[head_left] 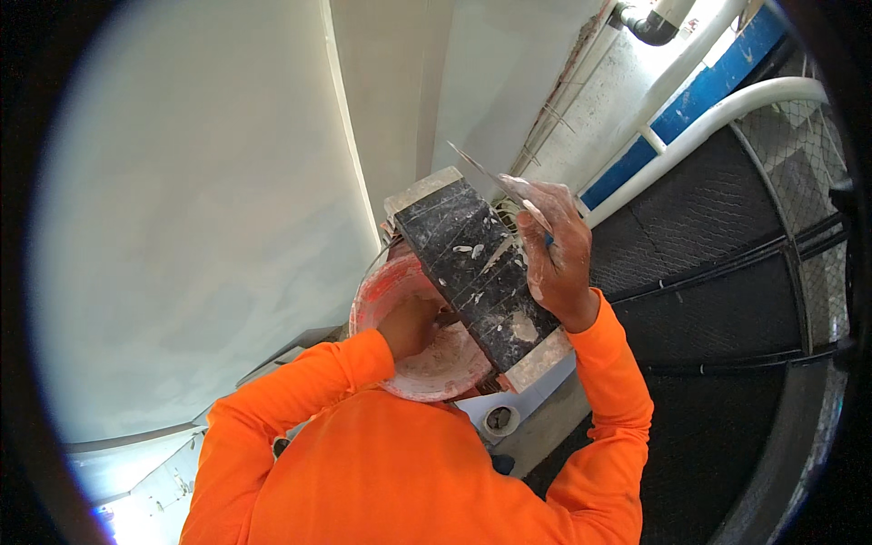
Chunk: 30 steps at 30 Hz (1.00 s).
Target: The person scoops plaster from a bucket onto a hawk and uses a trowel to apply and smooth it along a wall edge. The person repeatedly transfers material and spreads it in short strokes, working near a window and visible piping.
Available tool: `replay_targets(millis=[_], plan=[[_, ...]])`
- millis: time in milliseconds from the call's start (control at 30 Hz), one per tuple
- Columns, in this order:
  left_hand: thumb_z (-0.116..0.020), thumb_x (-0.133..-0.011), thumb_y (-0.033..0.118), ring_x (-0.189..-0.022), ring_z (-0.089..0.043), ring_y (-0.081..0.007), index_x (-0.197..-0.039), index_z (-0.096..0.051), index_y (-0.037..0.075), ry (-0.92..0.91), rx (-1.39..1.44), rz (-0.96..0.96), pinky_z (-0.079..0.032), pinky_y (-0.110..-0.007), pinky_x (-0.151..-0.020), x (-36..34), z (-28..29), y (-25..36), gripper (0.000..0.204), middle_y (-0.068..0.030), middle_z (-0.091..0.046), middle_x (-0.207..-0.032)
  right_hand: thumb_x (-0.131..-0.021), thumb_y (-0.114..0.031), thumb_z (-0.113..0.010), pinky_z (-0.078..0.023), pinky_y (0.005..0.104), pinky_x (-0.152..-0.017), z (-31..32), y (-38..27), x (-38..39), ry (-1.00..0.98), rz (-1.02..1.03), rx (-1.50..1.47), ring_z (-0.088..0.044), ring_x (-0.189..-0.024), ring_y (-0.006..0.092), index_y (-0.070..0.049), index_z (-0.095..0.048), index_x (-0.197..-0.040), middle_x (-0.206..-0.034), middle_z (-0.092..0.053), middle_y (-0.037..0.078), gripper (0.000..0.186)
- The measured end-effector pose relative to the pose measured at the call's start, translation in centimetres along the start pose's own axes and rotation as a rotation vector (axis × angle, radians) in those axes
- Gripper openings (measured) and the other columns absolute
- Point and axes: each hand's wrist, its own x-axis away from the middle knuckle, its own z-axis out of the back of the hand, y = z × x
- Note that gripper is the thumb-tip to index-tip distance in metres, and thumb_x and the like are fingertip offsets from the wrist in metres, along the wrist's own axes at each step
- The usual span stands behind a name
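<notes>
Two hands work here: the right hand [556,250] grips a thin scraper [491,174] by the black board [465,254]; the left hand [409,325] is in the red bucket [366,295], grip hidden. The scraper looks light, bendy, best held low.

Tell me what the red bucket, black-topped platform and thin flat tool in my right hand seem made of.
Red bucket: probably matte plastic, its coloured wall showing through pale residue. Black-topped platform: dull, scuffed black covering, perhaps rubber or plastic; paler ends possibly metal. Thin flat tool: likely metal, judging by its slim, straight edge, smeared whitish.
</notes>
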Motion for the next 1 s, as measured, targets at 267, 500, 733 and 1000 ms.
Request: replay_targets(millis=[267,500,733,1000], plan=[[-0.063,-0.084,0.003,-0.116,-0.069,-0.0461,-0.123,-0.075,0.005,-0.196,0.324,0.135,-0.053,-0.053,-0.103,-0.1,-4.2,-2.6,0.041,-0.0255,-0.075,-0.121,-0.106,-0.012,-0.065,-0.055,0.0416,-0.095,-0.1,0.1,-0.2,-0.035,0.018,-0.021,-0.069,-0.110,0.0328,-0.002,-0.073,-0.132,-0.124,-0.074,0.017,0.028],[-0.066,-0.084,0.005,-0.120,-0.071,-0.0380,-0.135,-0.071,0.006,-0.348,0.254,0.137,-0.054,-0.046,-0.105,-0.1,-1.8,-2.4,0.051,-0.0216,-0.076,-0.124,-0.104,-0.010,-0.067,-0.054,0.0439,-0.094,-0.2,0.2,-0.1,-0.005,-0.007,-0.047,-0.069,-0.107,0.0348,-0.003,-0.074,-0.129,-0.120,-0.076,0.015,0.027],[-0.069,-0.094,0.002,-0.118,-0.070,-0.0264,-0.145,-0.065,0.006,-0.394,0.477,0.235,-0.057,-0.039,-0.101,-0.2,3.6,-0.8,0.051,-0.0124,-0.075,-0.131,-0.106,-0.012,-0.065,-0.054,0.0435,-0.093,-0.1,0.2,0.0,0.004,-0.032,-0.063,-0.069,-0.107,0.0353,-0.002,-0.074,-0.129,-0.119,-0.076,0.016,0.026],[-0.070,-0.100,-0.001,-0.108,-0.069,-0.0153,-0.148,-0.059,0.000,-0.324,0.884,0.636,-0.062,-0.033,-0.090,3.8,11.7,4.5,0.050,-0.0054,-0.072,-0.128,-0.110,-0.019,-0.063,-0.052,0.0426,-0.098,0.4,0.8,1.0,0.103,-0.258,-0.160,-0.069,-0.110,0.0369,0.005,-0.069,-0.131,-0.121,-0.072,0.023,0.033]])
